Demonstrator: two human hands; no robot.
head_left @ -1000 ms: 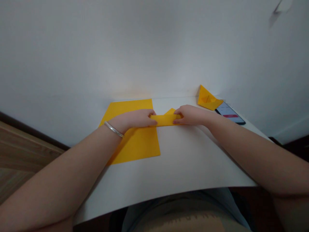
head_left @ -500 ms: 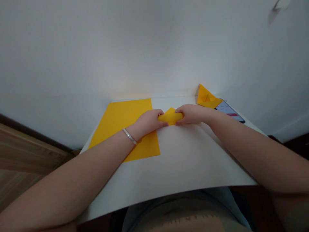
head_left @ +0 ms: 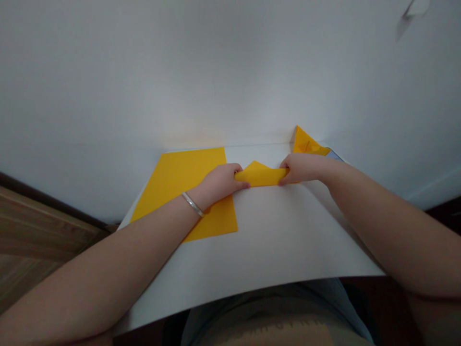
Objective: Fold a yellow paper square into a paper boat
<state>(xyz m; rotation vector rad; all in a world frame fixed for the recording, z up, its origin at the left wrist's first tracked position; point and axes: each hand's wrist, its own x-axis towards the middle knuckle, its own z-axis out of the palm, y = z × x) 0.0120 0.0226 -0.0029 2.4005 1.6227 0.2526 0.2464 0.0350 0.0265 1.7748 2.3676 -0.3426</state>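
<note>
Between my two hands is a folded yellow paper boat [head_left: 262,177], with a small peak rising above its long straight band. My left hand [head_left: 226,179] pinches its left end, thumb below and fingers behind. At the right end my right hand [head_left: 296,168] grips it the same way. A flat sheet of yellow paper [head_left: 194,166] lies under my left forearm and wrist. Behind my right hand stands another folded yellow paper boat [head_left: 304,141], partly covered by that hand.
The white table [head_left: 273,245] meets a pale wall [head_left: 230,72] at its back edge. A phone [head_left: 333,155] lies at the back right, mostly hidden by my right forearm. Wooden furniture [head_left: 32,240] stands at the left.
My right hand has moved right, from close to the middle of the paper boat to its right end. More of the band shows. My left hand has stayed in place.
</note>
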